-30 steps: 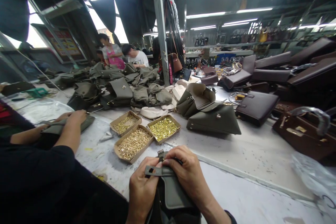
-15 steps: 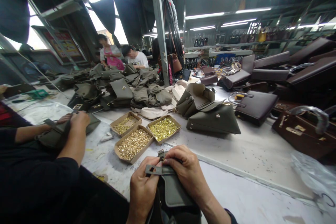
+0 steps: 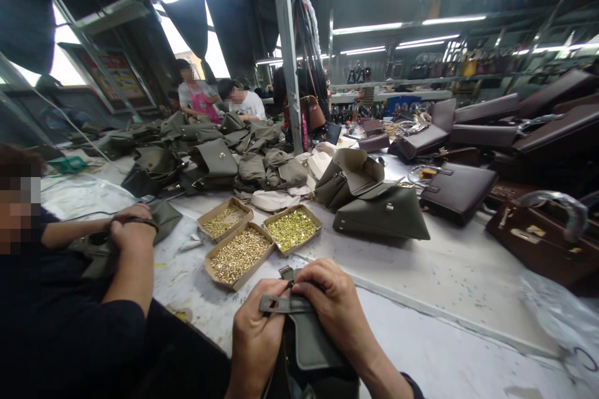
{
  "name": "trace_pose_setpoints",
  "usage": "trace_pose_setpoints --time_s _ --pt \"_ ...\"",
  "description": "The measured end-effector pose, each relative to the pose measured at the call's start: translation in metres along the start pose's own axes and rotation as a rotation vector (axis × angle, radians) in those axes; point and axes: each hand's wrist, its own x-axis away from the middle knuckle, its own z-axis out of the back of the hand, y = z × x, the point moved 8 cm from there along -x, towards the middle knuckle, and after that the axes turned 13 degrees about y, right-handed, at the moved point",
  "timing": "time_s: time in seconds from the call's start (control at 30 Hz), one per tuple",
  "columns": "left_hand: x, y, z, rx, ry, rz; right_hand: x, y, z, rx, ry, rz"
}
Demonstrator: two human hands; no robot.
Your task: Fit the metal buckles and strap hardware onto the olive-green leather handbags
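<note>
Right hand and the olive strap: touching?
Touching. The head view shows the right hand pinching the olive strap at its end, fingers pressed onto it; the left hand grips its other end.

Head-worn camera, looking forward and down (near), workbench (image 3: 449,274) ahead

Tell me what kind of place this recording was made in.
Most likely a handbag workshop. Heaps of olive bags and brown bags cover the long worktable, cardboard trays of brass fittings lie by the hands, which hold an olive bag part, and other workers sit nearby.
</note>
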Motion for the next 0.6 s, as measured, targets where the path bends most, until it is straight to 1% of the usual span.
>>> trace_pose_setpoints --time_s 0.23,0.33,0.47,0.6 --pt "0.004 0.013 0.006 -0.115 0.025 -0.249 0.003 -0.008 -0.001 0.058 -0.001 0.066" --pt "0.004 0.018 0.007 -0.163 0.031 -0.331 0.004 -0.008 -0.001 0.067 -0.002 0.083" --pt "0.006 0.021 0.005 -0.194 0.018 -0.386 0.005 -0.006 0.000 0.064 0.006 0.090" --pt "0.005 0.024 0.002 -0.158 0.014 -0.385 0.005 -0.005 0.002 0.061 0.012 0.103"
